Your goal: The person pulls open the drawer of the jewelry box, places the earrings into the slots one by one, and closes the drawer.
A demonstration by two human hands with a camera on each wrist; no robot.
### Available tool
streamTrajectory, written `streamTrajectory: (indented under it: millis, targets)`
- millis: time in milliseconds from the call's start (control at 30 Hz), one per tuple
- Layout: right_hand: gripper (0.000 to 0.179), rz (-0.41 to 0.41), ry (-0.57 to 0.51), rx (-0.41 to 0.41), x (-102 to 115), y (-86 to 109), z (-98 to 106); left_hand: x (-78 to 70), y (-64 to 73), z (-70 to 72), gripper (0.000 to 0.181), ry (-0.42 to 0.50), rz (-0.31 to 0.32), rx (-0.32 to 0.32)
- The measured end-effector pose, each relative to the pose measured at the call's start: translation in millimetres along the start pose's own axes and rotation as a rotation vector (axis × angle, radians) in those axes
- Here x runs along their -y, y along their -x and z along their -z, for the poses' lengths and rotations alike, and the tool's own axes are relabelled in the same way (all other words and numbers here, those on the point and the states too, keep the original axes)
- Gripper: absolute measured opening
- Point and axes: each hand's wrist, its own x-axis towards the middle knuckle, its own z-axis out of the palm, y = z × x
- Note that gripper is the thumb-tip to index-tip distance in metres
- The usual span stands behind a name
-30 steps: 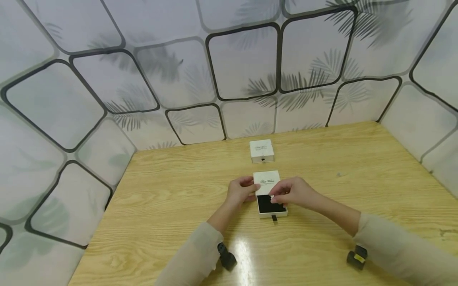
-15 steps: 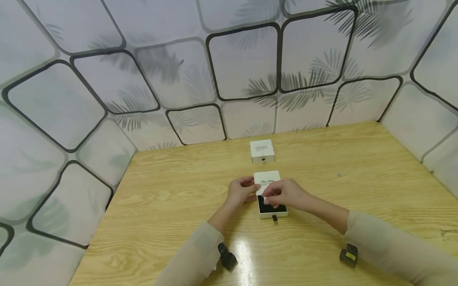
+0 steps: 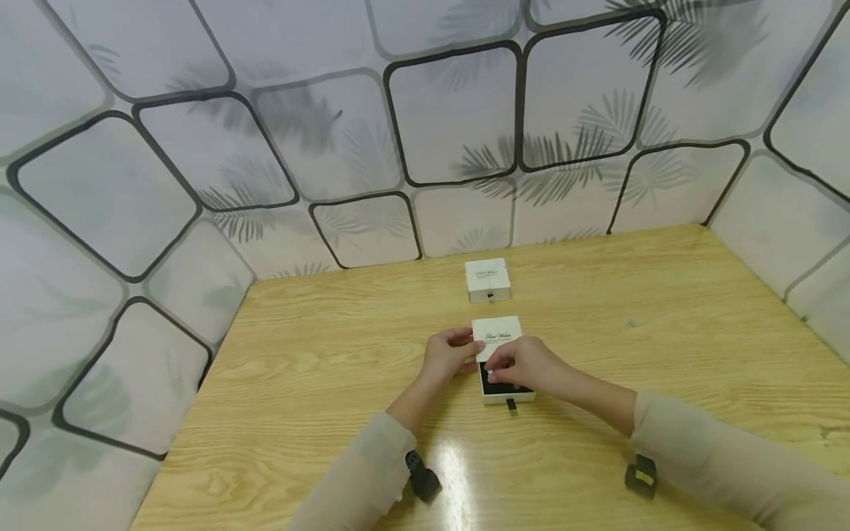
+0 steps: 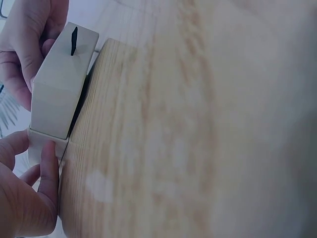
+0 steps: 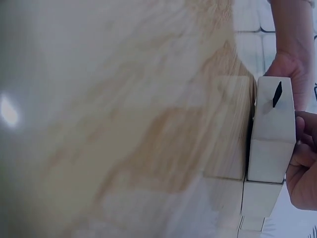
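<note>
A white sliding gift box with "Best Wishes" lettering lies on the table, its drawer pulled out toward me. The drawer has a black lining and a short black ribbon tab on its front. My left hand grips the box sleeve at its left side, thumb on top and fingers along the side. Over the drawer, my right hand pinches a small shiny silver piece close to the black lining. Its fingers mostly cover that piece, so its kind cannot be made out.
A second white box, closed and with similar lettering, stands behind the first. Both are on a wood-grain table against patterned fabric walls. Black wrist cameras sit below the sleeves.
My right hand has moved left and slightly down over the drawer, carrying the small silver piece toward the lining's left part. My left hand and both boxes have stayed in place.
</note>
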Motion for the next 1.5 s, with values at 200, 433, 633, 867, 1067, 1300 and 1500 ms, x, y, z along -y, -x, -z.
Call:
streamTrajectory:
  millis: [200, 433, 633, 867, 1067, 1300, 1500]
  targets:
    - [0.007, 0.057, 0.104, 0.001, -0.5, -2.6, -1.0, -0.3, 0.7, -0.7, 0.041, 0.004, -0.001, -0.011]
    - [0.004, 0.067, 0.315, 0.021, 6.3, -0.6, -2.2, 13.7, -13.6, 0.8, 0.041, 0.020, 0.004, 0.001]
    - [0.004, 0.044, 0.372, 0.031, 14.3, 2.0, 0.8, 26.2, -23.6, 1.1, 0.042, 0.016, -0.007, -0.018]
    - [0.006, 0.003, 0.099, 0.058, 8.9, 1.3, 4.2, 26.7, -23.7, 0.4, 0.040, 0.003, -0.002, -0.037]
    - [0.005, -0.190, -0.053, 0.062, 7.8, -1.6, 2.5, 26.7, -23.3, 0.3, 0.041, 0.011, 0.001, -0.034]
    - [0.005, -0.113, 0.041, 0.032, 5.5, 0.2, 0.9, 26.9, -23.5, -0.2, 0.042, 0.026, -0.004, -0.018]
    - [0.004, -0.012, 0.147, 0.006, 4.4, 1.0, 1.8, 27.2, -22.9, 1.8, 0.041, 0.013, -0.005, -0.021]
